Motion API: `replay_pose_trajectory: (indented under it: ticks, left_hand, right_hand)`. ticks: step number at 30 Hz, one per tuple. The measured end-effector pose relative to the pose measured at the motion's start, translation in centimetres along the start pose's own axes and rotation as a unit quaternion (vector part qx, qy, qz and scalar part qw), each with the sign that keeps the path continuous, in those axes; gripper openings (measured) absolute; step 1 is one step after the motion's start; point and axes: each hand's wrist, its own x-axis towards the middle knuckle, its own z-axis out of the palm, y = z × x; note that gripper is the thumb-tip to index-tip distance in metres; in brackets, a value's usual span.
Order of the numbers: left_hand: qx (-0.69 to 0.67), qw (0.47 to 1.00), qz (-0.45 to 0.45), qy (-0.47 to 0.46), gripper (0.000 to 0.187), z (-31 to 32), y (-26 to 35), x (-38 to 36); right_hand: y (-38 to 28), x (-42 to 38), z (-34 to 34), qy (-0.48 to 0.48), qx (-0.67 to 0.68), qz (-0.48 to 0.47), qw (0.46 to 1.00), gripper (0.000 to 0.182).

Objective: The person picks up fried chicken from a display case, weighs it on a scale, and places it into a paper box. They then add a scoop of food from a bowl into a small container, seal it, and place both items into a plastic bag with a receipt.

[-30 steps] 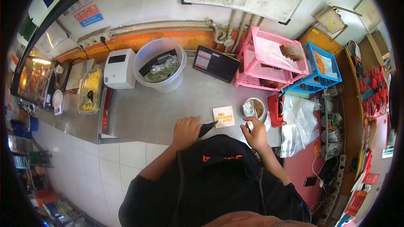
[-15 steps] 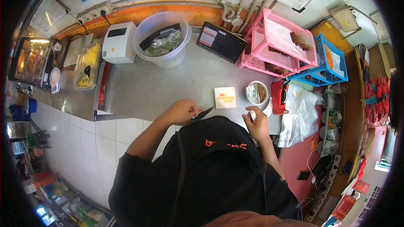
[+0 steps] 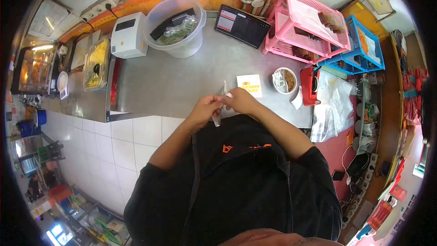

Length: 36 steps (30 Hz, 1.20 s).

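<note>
My two hands meet in front of my body at the counter's front edge. My left hand (image 3: 205, 111) is closed on a thin, shiny plastic packet (image 3: 217, 117), which pokes out above and below the fingers. Against it, my right hand (image 3: 242, 102) has its fingers pinched round a small white object (image 3: 229, 95), whose kind I cannot tell. Just beyond the right hand lies a square white card (image 3: 250, 85) with orange and yellow lettering, partly covered by that hand. Right of the card stands a white bowl (image 3: 294, 82) with brown food and a clear sachet in it.
A red tape dispenser (image 3: 309, 86) and clear plastic bags (image 3: 334, 109) lie at the right. Behind are pink stacked baskets (image 3: 298, 32), blue baskets (image 3: 364, 54), a tablet (image 3: 241, 26), a tub with green contents (image 3: 182, 50) and a white printer (image 3: 129, 38).
My right hand has moved left from beside the bowl to meet my left hand, bringing the small white object. The packet in my left hand has turned more upright. The view has shifted slightly.
</note>
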Motion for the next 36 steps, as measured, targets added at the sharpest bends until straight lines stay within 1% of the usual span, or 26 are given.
replay_pose_trajectory:
  ticks: [1, 4, 6, 7, 9, 10, 11, 12, 13, 14, 15, 16, 18, 19, 20, 21, 22, 24, 25, 26, 28, 31, 32, 34, 36]
  left_hand:
    - [-0.018, 1.0, 0.003, -0.004, 0.01, 0.1, -0.2, -0.1]
    - [-0.069, 0.997, 0.014, -0.021, 0.012, -0.2, -0.7, -0.1]
    - [-0.095, 0.995, 0.02, -0.035, 0.011, -0.9, -1.6, 0.0]
    - [-0.103, 0.994, 0.028, -0.025, 0.011, -1.0, -1.9, -0.1]
    - [-0.119, 0.992, 0.041, -0.005, 0.011, -0.9, -2.3, -0.3]
    - [-0.088, 0.994, 0.06, 0.004, 0.011, -0.9, -2.5, -0.3]
    - [-0.057, 0.995, 0.077, 0.013, 0.011, -0.8, -2.7, -0.4]
    - [-0.026, 0.995, 0.093, 0.021, 0.011, -0.8, -3.1, -0.4]
    - [0.075, 0.985, 0.141, 0.061, 0.016, -0.7, -3.4, -0.3]
    - [0.17, 0.972, 0.152, 0.066, 0.019, -0.8, -3.6, -0.2]
    - [0.262, 0.949, 0.162, 0.069, 0.021, -0.8, -3.2, -0.3]
    - [0.353, 0.917, 0.17, 0.071, 0.023, -0.7, -2.9, -0.5]
    - [0.34, 0.916, 0.189, 0.099, 0.026, 0.0, -2.7, -1.1]
    - [0.334, 0.914, 0.2, 0.113, 0.027, 0.2, -2.5, -1.3]
    - [0.364, 0.9, 0.192, 0.145, 0.027, -0.4, -2.4, -1.5]
    - [0.394, 0.883, 0.185, 0.175, 0.027, -1.6, -2.2, -1.8]
    - [0.422, 0.865, 0.177, 0.204, 0.027, -2.1, -1.8, -2.2]
    - [0.498, 0.826, 0.142, 0.22, 0.024, -1.7, -0.9, -3.7]
    - [0.535, 0.805, 0.122, 0.229, 0.023, -1.5, -0.5, -4.5]
    - [0.542, 0.799, 0.138, 0.221, 0.023, -1.4, -0.5, -5.1]
    - [0.556, 0.786, 0.173, 0.208, 0.035, -1.6, -0.5, -5.4]
    - [0.447, 0.808, 0.361, 0.13, 0.094, -2.0, -0.9, -4.6]
    - [0.442, 0.812, 0.367, 0.103, 0.106, -1.8, -1.1, -3.9]
    - [0.431, 0.819, 0.376, 0.05, 0.131, -0.9, -1.7, -2.2]
    - [0.41, 0.828, 0.38, 0.047, 0.134, -0.3, -2.7, -0.5]
  right_hand:
    - [-0.2, 0.2, 0.2, -0.012, 0.047, 0.018, 0.999, 0.041]
    - [1.5, 1.3, 0.8, -0.04, 0.137, 0.045, 0.989, 0.036]
    - [2.6, 1.5, 1.1, -0.057, 0.168, 0.012, 0.984, 0.03]
    - [3.1, 1.6, 1.2, -0.064, 0.184, -0.005, 0.981, 0.027]
    - [3.4, 1.5, 1.1, -0.062, 0.175, -0.026, 0.982, 0.022]
    - [3.4, 1.4, 1.1, -0.062, 0.17, -0.036, 0.983, 0.02]
    - [3.2, 1.2, 1.3, -0.056, 0.131, -0.03, 0.989, 0.016]
    - [2.9, 1.0, 1.6, -0.049, 0.132, -0.037, 0.989, 0.016]
    - [2.6, 0.8, 2.0, -0.041, 0.132, -0.044, 0.989, 0.016]
    - [2.2, 0.6, 2.3, -0.033, 0.132, -0.052, 0.989, 0.016]
    - [1.6, 0.1, 2.4, -0.045, 0.139, -0.044, 0.988, 0.015]
    - [1.8, 0.1, 2.7, -0.044, 0.113, -0.066, 0.99, 0.015]
    - [1.9, 0.0, 2.8, -0.04, 0.06, -0.109, 0.991, 0.016]
    - [1.5, -0.5, 2.8, 0.011, -0.04, -0.099, 0.994, 0.018]
    - [0.9, -1.3, 2.6, 0.062, -0.14, -0.088, 0.984, 0.019]
    - [0.3, -1.9, 2.4, 0.112, -0.238, -0.077, 0.962, 0.021]
    - [0.5, -2.2, 2.3, 0.132, -0.258, -0.068, 0.955, 0.021]
    - [1.0, -2.7, 1.9, 0.174, -0.299, -0.051, 0.937, 0.022]
    - [-0.2, -3.4, 1.7, 0.15, -0.323, -0.042, 0.933, 0.024]
    - [-0.6, -3.8, 1.7, 0.138, -0.324, -0.043, 0.935, 0.024]
    - [-1.0, -3.8, 1.6, 0.115, -0.326, -0.046, 0.937, 0.024]
    - [-1.2, -3.9, 1.6, 0.124, -0.334, -0.071, 0.932, 0.024]
    - [-1.3, -3.9, 1.6, 0.13, -0.337, -0.08, 0.929, 0.024]
    - [-1.9, -4.1, 1.7, 0.12, -0.326, -0.058, 0.936, 0.024]
    - [-2.2, -4.1, 1.9, 0.117, -0.316, -0.048, 0.94, 0.024]
